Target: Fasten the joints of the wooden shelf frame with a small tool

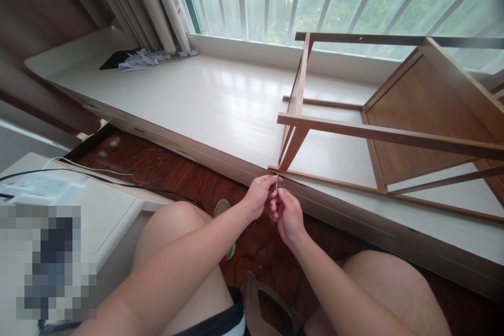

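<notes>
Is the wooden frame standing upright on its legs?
No, the wooden frame lies tipped on its side on the white ledge, legs pointing sideways.

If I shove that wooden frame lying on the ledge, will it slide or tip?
The wooden frame is thin slats, so probably light. It lies on its side on the glossy ledge, so it would likely slide, not tip. Both hands at its corner may steady it.

The small metal tool [277,181] was mostly buried between the left hand [258,195] and right hand [286,213], too thin to identify. The wooden frame [394,115] ran off the right edge. A pixelated patch [47,262] masked the lower left, and the white papers [144,58] by the curtain were too small to read.
</notes>
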Tool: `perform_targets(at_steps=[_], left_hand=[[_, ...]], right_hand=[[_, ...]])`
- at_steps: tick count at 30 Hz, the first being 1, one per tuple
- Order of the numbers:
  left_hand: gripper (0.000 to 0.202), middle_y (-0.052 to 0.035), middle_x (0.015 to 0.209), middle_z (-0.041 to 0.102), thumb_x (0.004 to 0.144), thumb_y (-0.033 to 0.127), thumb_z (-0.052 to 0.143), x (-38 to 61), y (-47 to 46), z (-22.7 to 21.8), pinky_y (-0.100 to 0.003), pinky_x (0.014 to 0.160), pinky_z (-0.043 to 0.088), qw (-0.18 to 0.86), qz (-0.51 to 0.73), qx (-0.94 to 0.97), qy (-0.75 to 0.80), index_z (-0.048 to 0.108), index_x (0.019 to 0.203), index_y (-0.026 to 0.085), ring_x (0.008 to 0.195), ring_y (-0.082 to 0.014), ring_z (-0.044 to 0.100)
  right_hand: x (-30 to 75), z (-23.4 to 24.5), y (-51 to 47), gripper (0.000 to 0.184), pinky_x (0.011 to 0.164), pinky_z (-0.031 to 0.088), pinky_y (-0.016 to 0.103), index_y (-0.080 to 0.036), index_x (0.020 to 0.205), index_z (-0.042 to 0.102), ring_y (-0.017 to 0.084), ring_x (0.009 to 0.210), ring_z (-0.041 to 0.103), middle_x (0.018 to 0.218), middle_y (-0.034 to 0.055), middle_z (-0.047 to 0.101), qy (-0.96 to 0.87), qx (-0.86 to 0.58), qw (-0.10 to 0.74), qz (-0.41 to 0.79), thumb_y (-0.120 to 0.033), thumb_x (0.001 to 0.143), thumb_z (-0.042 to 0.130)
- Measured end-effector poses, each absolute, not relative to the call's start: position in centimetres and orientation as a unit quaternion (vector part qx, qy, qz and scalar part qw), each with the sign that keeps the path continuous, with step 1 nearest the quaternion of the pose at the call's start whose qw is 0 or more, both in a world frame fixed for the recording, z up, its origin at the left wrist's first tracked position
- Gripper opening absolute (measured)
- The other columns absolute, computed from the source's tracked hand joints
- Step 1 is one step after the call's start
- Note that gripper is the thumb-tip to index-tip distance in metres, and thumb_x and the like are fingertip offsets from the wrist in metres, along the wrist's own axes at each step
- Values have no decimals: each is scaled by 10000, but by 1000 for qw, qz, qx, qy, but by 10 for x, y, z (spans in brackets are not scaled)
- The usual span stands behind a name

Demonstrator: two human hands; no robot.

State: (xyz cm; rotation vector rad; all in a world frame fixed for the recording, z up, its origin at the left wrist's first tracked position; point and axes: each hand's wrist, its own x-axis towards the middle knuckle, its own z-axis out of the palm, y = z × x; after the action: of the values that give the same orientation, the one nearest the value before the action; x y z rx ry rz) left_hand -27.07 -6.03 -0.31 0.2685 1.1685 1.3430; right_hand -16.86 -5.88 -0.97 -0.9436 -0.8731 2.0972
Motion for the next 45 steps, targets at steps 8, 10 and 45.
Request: perform_targets(at_steps=[8,10,45], left_hand=[[272,-12,687,545,709,353,699,-270,-59,-8,-200,551,400,620,608,94,487,699,863,130,598,-74,499],[281,-15,693,551,709,363,700,-269,-59,-9,-201,549,392,626,605,88,485,701,873,136,601,-77,497],[282,-7,692,550,693,364,720,-271,-61,-4,-185,532,380,614,624,92,474,687,839,124,593,-67,495]], right_hand=[[-159,-4,-53,327,508,335,236,-191,722,585,115,488,433,531,-29,504,-625,-459,356,522,-412,917,443],[-157,-1,-51,310,542,346,247,-198,755,606,136,527,475,576,-10,550,-675,-462,337,466,-399,920,436],[-155,0,-47,305,581,362,259,-218,801,618,168,575,531,642,22,606,-756,-440,298,381,-385,934,400]])
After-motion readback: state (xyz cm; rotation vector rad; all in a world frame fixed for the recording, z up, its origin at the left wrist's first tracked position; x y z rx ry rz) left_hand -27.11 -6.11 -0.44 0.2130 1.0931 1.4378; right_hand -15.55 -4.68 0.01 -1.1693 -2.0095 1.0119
